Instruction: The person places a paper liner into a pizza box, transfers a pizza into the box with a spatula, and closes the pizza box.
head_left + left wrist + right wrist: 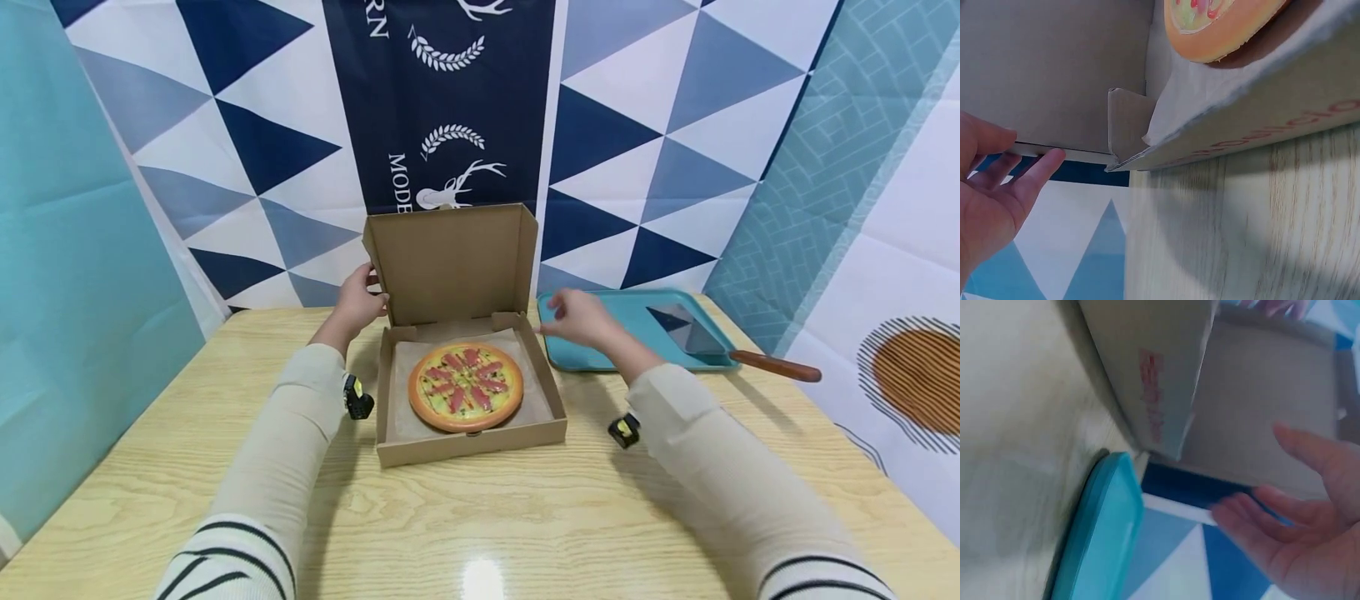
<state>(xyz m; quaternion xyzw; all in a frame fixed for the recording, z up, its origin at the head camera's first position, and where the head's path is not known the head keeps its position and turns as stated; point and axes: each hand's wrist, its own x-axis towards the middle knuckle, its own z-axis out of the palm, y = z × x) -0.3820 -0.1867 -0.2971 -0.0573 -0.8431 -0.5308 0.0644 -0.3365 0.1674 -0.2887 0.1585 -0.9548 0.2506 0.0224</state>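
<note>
A cardboard pizza box (471, 452) sits mid-table with its lid (450, 267) raised upright at the back. Inside, on white paper (405, 392), lies a whole pizza (465, 387) topped with pinkish-red strips. My left hand (356, 302) holds the left edge of the lid, its thumb (991, 134) at the inner side and its fingers (1041, 175) at the outer side. On the other side, my right hand (583, 318) is near the lid's right edge with nothing in its grasp, thumb and fingers (1241, 531) apart, over the left part of the blue tray.
The blue tray (585, 360) stands right of the box at the table's back edge. On it rests a pizza server (772, 363) with a shiny blade; its wooden handle sticks out past the tray's right rim. Patterned cloth (637, 150) hangs behind the wooden table (420, 525).
</note>
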